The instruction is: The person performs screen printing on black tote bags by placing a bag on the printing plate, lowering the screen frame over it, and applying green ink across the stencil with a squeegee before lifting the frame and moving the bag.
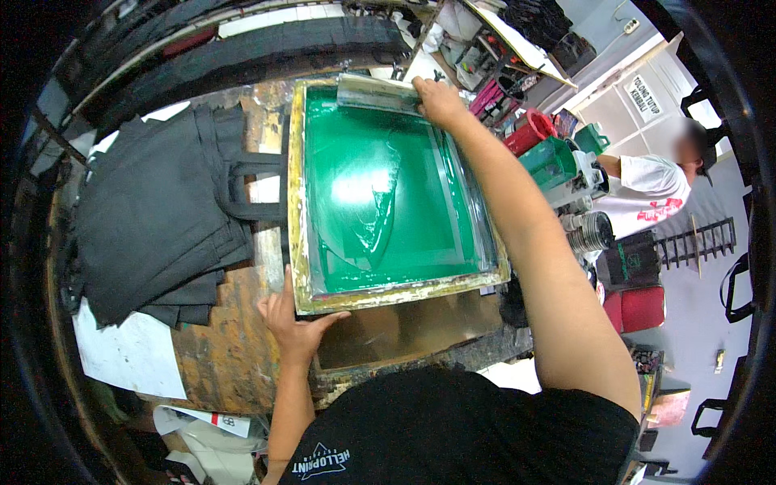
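Note:
A screen printing frame (pixel 297 202) with a worn, paint-smeared yellowish rim and a green mesh (pixel 347 250) lies on the workbench. Wet, glossy green ink streaks the mesh. Along the frame's far edge a wide squeegee (pixel 376 94) with a clear-looking blade rests on the screen, and my right hand (pixel 441 103) is closed round its right end. My left hand (pixel 293 323) straddles the near left corner of the frame, thumb along the near rim and fingers by the left side. Black fabric tote bags (pixel 153 214) are stacked left of the frame; one bag's handles (pixel 250 190) reach toward it.
The stained wooden workbench (pixel 226 339) carries a white sheet (pixel 133 352) at its near left. At the right stand a red container (pixel 531 132), a green see-through jug (pixel 551 164) and several tubs. Another person in a white shirt (pixel 647 190) is farther right.

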The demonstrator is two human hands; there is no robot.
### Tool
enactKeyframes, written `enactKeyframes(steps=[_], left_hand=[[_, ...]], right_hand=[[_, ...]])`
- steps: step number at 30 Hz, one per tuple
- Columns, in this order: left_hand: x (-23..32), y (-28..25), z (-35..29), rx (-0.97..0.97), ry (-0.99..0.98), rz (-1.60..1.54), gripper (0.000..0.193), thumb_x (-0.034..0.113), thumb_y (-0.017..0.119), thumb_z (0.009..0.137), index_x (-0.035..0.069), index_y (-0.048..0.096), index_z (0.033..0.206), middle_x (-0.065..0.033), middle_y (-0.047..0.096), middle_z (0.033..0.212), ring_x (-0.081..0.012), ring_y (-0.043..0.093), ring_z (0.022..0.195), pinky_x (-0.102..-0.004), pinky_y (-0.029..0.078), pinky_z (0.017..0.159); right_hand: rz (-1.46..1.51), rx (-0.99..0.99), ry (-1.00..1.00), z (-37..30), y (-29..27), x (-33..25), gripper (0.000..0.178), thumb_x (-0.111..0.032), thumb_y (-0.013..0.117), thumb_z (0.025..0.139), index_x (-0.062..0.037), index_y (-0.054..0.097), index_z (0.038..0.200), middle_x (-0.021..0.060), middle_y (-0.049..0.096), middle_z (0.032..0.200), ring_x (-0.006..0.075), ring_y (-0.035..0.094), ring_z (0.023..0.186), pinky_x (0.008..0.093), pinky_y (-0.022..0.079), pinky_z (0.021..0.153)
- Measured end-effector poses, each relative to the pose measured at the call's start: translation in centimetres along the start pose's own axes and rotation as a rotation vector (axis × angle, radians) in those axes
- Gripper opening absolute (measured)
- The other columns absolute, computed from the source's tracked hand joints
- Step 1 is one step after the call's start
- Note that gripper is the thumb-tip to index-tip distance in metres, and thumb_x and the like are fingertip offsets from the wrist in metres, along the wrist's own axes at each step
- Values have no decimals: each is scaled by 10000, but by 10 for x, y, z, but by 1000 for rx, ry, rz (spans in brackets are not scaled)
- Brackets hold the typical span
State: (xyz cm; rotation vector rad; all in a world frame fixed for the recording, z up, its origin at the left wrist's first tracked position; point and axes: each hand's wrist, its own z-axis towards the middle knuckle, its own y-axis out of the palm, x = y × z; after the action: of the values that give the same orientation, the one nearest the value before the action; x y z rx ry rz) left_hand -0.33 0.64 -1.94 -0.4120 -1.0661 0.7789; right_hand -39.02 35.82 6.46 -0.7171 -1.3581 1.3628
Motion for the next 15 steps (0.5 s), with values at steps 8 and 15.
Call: enactKeyframes(steps=[8, 15], left_hand=[[-1, 2, 0, 4, -1, -41, 1257, 617, 949, 532, -19, 509, 1524, -66, 707, 951, -244, 568, 828, -417, 345, 899], [-2, 2, 0, 30, 2, -43, 1242, 587, 962, 528, 7, 512, 1531, -82, 702, 935, -261, 585, 836, -426, 368, 901]], right_hand=[[95, -201, -164, -36, -23, 12, 448, -221, 721, 915, -68, 484, 1263, 259, 716, 1051, 470, 693, 996, 566, 545, 853], [128, -221, -65, -95, -50, -8, 418, -279, 729, 923, -36, 499, 1174, 273, 708, 968, 487, 691, 952, 583, 541, 822]])
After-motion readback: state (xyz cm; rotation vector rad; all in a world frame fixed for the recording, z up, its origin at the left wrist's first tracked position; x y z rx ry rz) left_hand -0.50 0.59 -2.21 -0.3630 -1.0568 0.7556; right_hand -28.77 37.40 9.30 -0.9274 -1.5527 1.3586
